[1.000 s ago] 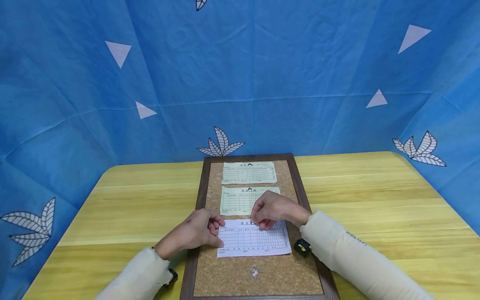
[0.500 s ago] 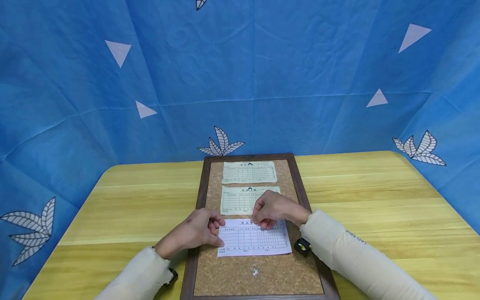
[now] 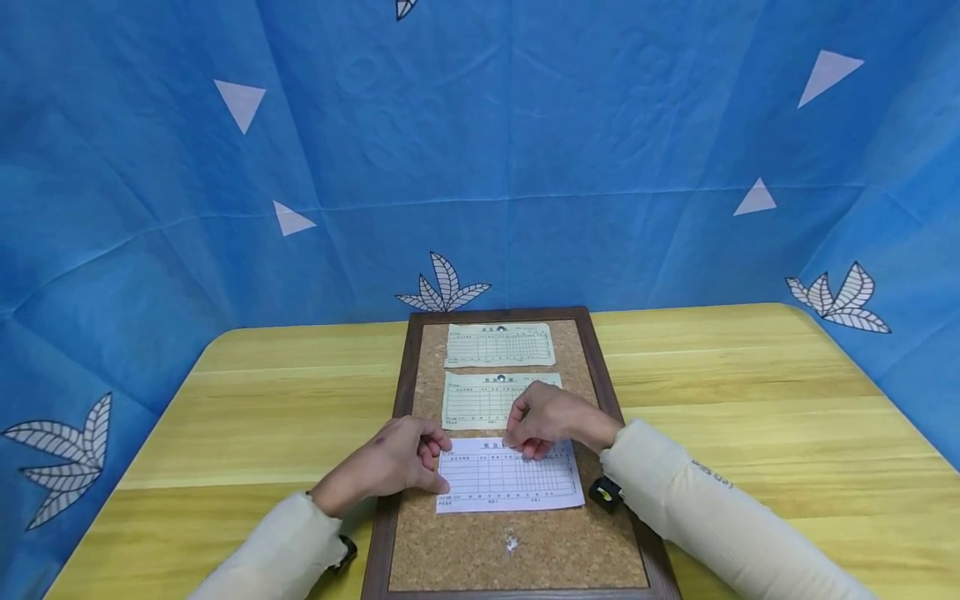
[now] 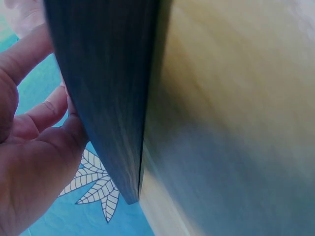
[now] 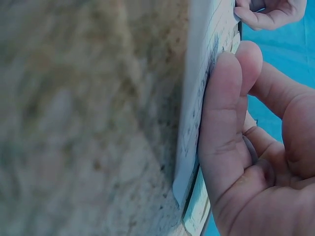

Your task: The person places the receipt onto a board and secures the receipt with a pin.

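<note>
A white printed form point(image 3: 495, 487) lies on the corkboard point(image 3: 465, 558), below two pale green forms. At its left edge my left hand point(image 3: 397, 457) presses the paper down, thumb at the lower corner and index finger at the upper one. My right hand point(image 3: 551, 417) pinches a thumbtack at the white form's top middle; its fingertips cover the tack. Silver thumbtacks hold the middle green form point(image 3: 472, 408) and the top green form point(image 3: 495, 346) at their upper edges. In the right wrist view, the right fingers point(image 5: 221, 93) lie against the paper.
A dark wooden frame point(image 3: 382, 533) surrounds the corkboard, which lies on a yellow wood-grain table point(image 3: 247, 433). Below the white form is a small whitish mark point(image 3: 512, 543) on the cork. A blue patterned cloth point(image 3: 480, 150) hangs behind the table.
Both hands keep nearly the same places. A bit of the thumbtack showed at my right fingertips one second ago; the fingers now cover it.
</note>
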A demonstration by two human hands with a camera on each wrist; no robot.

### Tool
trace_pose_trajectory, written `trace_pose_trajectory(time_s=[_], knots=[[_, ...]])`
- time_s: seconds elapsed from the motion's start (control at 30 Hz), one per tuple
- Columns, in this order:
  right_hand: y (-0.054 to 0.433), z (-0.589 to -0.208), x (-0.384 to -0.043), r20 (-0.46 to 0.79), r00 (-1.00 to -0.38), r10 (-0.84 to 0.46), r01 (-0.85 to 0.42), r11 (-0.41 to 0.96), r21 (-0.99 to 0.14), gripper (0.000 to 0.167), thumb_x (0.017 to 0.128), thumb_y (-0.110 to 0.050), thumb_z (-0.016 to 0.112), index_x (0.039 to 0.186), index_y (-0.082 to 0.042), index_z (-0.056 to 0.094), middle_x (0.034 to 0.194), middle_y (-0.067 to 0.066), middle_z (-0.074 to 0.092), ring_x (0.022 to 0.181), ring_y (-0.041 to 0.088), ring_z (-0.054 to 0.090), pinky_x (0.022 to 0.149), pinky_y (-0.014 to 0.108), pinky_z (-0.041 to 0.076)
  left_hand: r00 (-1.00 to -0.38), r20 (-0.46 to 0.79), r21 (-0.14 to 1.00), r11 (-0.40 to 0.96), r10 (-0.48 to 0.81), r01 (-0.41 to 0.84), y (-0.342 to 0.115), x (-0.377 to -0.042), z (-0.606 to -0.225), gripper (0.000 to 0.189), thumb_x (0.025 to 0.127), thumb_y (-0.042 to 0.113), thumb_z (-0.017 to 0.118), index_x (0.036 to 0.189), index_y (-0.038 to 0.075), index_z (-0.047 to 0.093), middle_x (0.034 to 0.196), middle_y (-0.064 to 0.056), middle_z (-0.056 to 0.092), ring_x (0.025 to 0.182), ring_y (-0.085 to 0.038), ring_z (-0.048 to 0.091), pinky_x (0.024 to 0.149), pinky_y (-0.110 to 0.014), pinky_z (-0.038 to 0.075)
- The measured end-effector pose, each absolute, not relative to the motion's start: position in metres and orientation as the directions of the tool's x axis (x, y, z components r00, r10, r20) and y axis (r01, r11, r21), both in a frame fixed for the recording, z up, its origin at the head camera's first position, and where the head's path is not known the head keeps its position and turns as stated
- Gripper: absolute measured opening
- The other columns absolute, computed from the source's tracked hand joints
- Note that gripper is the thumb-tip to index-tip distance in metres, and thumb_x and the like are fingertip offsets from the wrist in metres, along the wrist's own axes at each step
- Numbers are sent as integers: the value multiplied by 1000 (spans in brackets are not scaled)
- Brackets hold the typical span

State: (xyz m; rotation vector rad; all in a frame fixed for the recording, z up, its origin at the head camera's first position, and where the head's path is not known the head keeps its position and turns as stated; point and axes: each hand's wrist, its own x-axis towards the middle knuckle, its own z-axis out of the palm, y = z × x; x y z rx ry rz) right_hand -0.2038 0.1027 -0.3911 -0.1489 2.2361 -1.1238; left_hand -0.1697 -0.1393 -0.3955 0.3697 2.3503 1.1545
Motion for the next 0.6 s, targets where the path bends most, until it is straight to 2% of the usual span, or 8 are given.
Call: trace_pose_trajectory(time_s=[0.37,0.6], knots=[[103,-391,-202,-471,-797,-379,159,621,-768,15,89,-2,73,75,-3,71,64,9,66,52,12,59,54,28,56,-840,-300,774,630,453,64,-139,-169,-394,37,70,-2,89,97,3,65,83,-5,55,72,-16,52,69,-30,46],[108,-390,-203,-464,-779,-421,163,579,-799,15,92,-6,70,78,-1,70,66,9,67,53,12,62,57,30,57,-835,-284,762,639,471,102,-137,-170,-391,35,69,-2,89,95,3,65,82,-5,55,70,-15,50,63,-25,44]])
